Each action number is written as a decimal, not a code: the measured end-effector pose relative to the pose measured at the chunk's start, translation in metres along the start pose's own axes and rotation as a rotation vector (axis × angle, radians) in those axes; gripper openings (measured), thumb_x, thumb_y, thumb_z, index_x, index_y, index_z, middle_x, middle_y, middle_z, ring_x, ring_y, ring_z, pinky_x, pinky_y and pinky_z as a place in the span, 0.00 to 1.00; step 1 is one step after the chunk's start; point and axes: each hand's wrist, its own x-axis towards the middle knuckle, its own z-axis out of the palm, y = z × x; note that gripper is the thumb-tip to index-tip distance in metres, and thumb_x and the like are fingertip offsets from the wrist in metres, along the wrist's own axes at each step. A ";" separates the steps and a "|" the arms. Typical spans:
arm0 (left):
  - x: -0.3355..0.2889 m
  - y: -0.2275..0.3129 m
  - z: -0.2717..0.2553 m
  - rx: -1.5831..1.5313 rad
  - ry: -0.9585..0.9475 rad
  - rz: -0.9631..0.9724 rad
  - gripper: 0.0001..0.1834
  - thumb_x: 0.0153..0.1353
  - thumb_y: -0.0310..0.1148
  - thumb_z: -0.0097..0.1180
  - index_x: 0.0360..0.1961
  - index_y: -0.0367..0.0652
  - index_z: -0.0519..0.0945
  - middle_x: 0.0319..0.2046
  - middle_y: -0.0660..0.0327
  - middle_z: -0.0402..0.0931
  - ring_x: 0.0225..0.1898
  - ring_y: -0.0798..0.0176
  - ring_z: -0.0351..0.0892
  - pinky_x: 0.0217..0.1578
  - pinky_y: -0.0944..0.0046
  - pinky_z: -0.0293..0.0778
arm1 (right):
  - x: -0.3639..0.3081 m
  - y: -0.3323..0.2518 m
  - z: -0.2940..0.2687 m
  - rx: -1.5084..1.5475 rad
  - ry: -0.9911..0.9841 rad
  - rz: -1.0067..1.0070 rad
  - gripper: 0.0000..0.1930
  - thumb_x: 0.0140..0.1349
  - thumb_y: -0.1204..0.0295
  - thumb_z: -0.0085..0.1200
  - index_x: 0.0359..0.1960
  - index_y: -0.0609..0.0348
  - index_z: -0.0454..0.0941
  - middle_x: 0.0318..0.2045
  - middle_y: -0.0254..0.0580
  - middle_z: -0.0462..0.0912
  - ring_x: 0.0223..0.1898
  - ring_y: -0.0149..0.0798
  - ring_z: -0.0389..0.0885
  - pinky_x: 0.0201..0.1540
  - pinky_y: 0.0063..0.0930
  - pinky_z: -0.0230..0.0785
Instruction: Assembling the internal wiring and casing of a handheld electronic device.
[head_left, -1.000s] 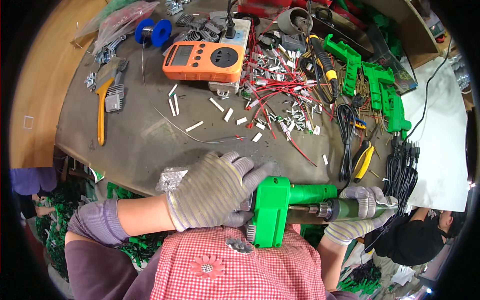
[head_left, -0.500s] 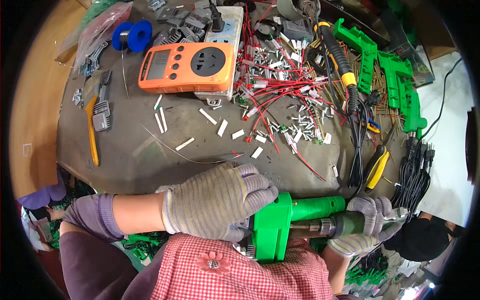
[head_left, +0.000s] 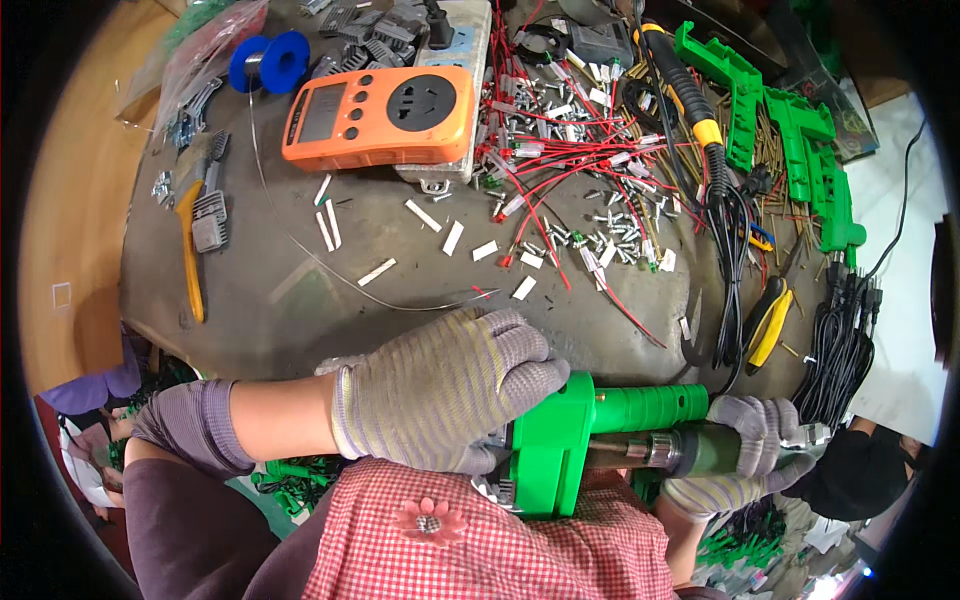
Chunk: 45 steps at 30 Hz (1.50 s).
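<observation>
My left hand [head_left: 450, 390], in a grey striped glove, is closed on the left side of a green plastic housing [head_left: 550, 455], held over my lap at the bench's front edge. A ribbed green handle [head_left: 650, 408] juts from the housing to the right. Below that handle lies a power screwdriver [head_left: 695, 452] with a dark body and metal chuck. My right hand [head_left: 755, 430], also gloved, wraps round its body. The screwdriver's front end points left at the housing; where its tip meets the housing is hidden. Grey metal fins [head_left: 495, 490] show under my left hand.
An orange meter [head_left: 380, 118] sits beside a power strip [head_left: 460, 60]. Red-wired parts, screws and white strips [head_left: 523, 288] are scattered about. Yellow-handled pliers [head_left: 770, 325], a soldering iron [head_left: 680, 85], green shells [head_left: 800, 145], black cords [head_left: 835, 350] and a blue solder spool [head_left: 285, 62] lie around.
The view has shifted slightly, so the bench items appear a little higher and farther right. Both hands keep their hold on the housing and the screwdriver.
</observation>
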 end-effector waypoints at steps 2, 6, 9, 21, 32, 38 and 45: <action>0.001 0.001 0.000 -0.007 0.017 0.005 0.47 0.30 0.39 0.73 0.57 0.36 0.71 0.44 0.51 0.73 0.43 0.46 0.75 0.43 0.48 0.73 | 0.000 0.000 0.001 -0.017 -0.051 0.003 0.16 0.60 0.56 0.65 0.33 0.49 0.71 0.12 0.19 0.66 0.17 0.22 0.65 0.37 0.21 0.66; 0.000 0.002 0.001 0.033 0.056 0.015 0.46 0.31 0.39 0.74 0.58 0.38 0.72 0.44 0.50 0.74 0.45 0.46 0.75 0.45 0.48 0.73 | 0.012 -0.007 0.007 -0.054 -0.242 0.131 0.14 0.62 0.61 0.65 0.38 0.51 0.73 0.13 0.18 0.63 0.17 0.20 0.64 0.43 0.21 0.64; -0.003 0.015 -0.004 0.165 0.048 -0.096 0.46 0.31 0.44 0.74 0.56 0.40 0.74 0.45 0.51 0.75 0.47 0.45 0.75 0.47 0.48 0.73 | 0.016 -0.019 0.013 -0.158 -0.173 0.062 0.13 0.64 0.63 0.62 0.41 0.53 0.73 0.15 0.19 0.61 0.17 0.20 0.60 0.44 0.22 0.64; -0.033 0.021 0.000 0.366 0.107 -0.333 0.40 0.31 0.58 0.73 0.46 0.44 0.81 0.39 0.54 0.76 0.41 0.47 0.76 0.43 0.46 0.72 | 0.053 -0.022 0.007 -0.148 -0.249 0.101 0.16 0.67 0.58 0.56 0.42 0.60 0.76 0.15 0.21 0.59 0.21 0.25 0.61 0.54 0.31 0.65; -0.031 0.026 -0.009 0.371 -0.027 -0.406 0.43 0.38 0.60 0.69 0.53 0.43 0.79 0.46 0.55 0.77 0.51 0.48 0.75 0.49 0.48 0.73 | 0.054 -0.011 0.012 -0.167 -0.223 0.102 0.15 0.68 0.59 0.54 0.39 0.60 0.75 0.16 0.21 0.59 0.21 0.24 0.61 0.54 0.29 0.65; -0.032 0.018 -0.004 0.326 0.025 -0.324 0.38 0.35 0.58 0.70 0.46 0.45 0.81 0.42 0.56 0.76 0.46 0.50 0.75 0.46 0.47 0.71 | 0.054 0.004 0.012 -0.078 -0.319 0.164 0.09 0.67 0.65 0.54 0.38 0.57 0.75 0.16 0.20 0.60 0.21 0.23 0.63 0.54 0.30 0.67; -0.032 0.014 -0.003 0.337 -0.051 -0.312 0.37 0.39 0.59 0.67 0.46 0.44 0.80 0.41 0.58 0.77 0.46 0.54 0.76 0.49 0.48 0.70 | 0.056 0.010 0.012 -0.167 -0.212 0.121 0.05 0.66 0.72 0.53 0.39 0.60 0.75 0.16 0.20 0.60 0.21 0.23 0.64 0.60 0.33 0.67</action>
